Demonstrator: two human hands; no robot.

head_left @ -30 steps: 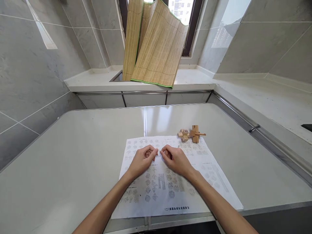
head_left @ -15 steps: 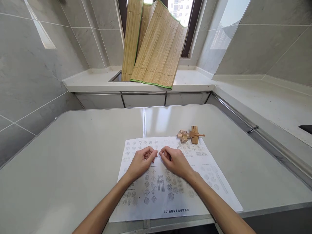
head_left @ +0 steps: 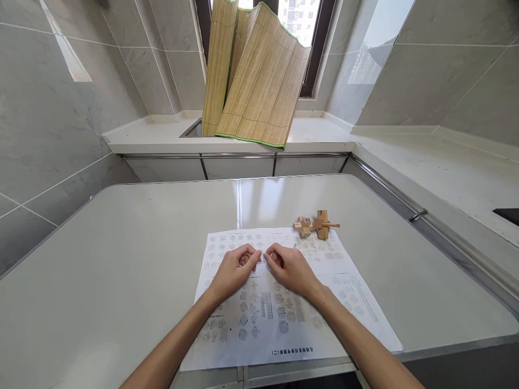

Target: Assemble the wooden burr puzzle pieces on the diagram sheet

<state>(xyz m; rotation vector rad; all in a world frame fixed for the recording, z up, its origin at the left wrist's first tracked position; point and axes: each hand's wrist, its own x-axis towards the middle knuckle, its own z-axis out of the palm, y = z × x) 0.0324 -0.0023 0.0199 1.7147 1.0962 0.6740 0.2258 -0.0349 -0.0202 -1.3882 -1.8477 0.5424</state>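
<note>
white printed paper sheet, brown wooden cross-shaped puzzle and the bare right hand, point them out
White printed paper sheet (head_left: 267, 337): head view, blank lower part
Brown wooden cross-shaped puzzle (head_left: 321, 223): head view, central body
Bare right hand (head_left: 292, 266): head view, back of the hand

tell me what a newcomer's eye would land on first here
Probably the tall bamboo mat with green edging, in front of the window at top centre. Next, the left hand and right hand, loosely curled close together over a printed sheet at the table's near edge. Two small wooden block shapes sit by the sheet's far right corner.
</note>
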